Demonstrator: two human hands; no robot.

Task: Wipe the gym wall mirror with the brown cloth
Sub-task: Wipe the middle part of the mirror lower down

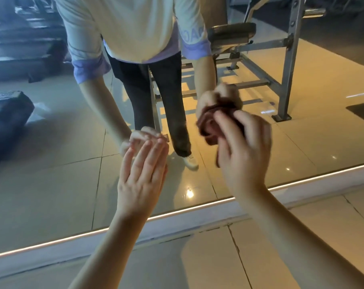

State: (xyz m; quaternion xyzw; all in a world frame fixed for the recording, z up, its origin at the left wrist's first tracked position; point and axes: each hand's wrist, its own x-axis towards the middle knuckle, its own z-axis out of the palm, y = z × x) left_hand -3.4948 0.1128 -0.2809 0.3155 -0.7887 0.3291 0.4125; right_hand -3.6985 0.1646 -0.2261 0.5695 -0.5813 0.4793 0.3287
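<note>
The brown cloth (212, 126) is a dark reddish brown and looks soft. It is bunched up in a lump with folds in it. The right hand (243, 151) holds it, with fingers and thumb curled round it, and presses it on the mirror (52, 174). The hand and the cloth look a bit blurry. The cloth sits low on the glass, near the mirror's bottom edge.

The left hand (141, 174) is flat, with its fingers straight and close together. Its fingertips touch the glass. It is to the left of the cloth and apart from it.

A thin bright strip (177, 212) runs along the mirror's bottom edge. Just under it is a pale ledge (197, 220), and then come the floor tiles (197, 259), which have cracks between them.

In the glass you can see the person in a white top and dark trousers, a grey weight bench (232, 31) on the right and a dark machine (8, 117) on the left. The glass goes on wide to the left and right of both hands.
</note>
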